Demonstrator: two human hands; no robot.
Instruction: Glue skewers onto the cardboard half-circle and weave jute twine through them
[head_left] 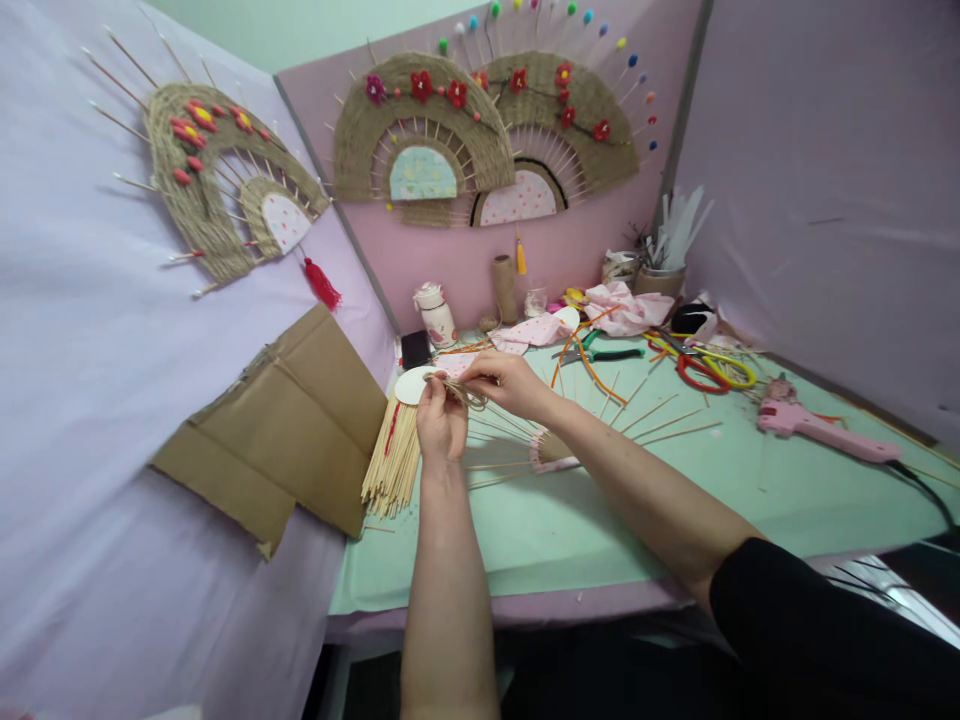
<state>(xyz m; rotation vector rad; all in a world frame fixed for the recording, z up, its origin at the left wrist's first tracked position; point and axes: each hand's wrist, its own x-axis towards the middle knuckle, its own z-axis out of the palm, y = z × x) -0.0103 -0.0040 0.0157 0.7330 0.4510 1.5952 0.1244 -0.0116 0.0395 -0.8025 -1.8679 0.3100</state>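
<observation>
My left hand (441, 418) pinches a small bundle of brown jute twine (471, 396) above the table. Close on its right, my right hand (506, 380) has its fingers closed on the same twine. Below and to the right lies a half-round fan base (553, 450) with thin wooden sticks (667, 420) spreading out from it; my right forearm hides part of it. Beside my left hand is a thick pile of wooden sticks (394, 450), with a white oval piece (414, 386) lying over its upper end.
A cardboard sheet (292, 420) leans at the left. Green-handled pliers (611, 355), red scissors (701, 374) and a pink glue gun (825, 425) lie on the right. A white bottle (435, 314) and a cardboard tube (505, 290) stand behind. Woven fans (352, 130) hang on the walls.
</observation>
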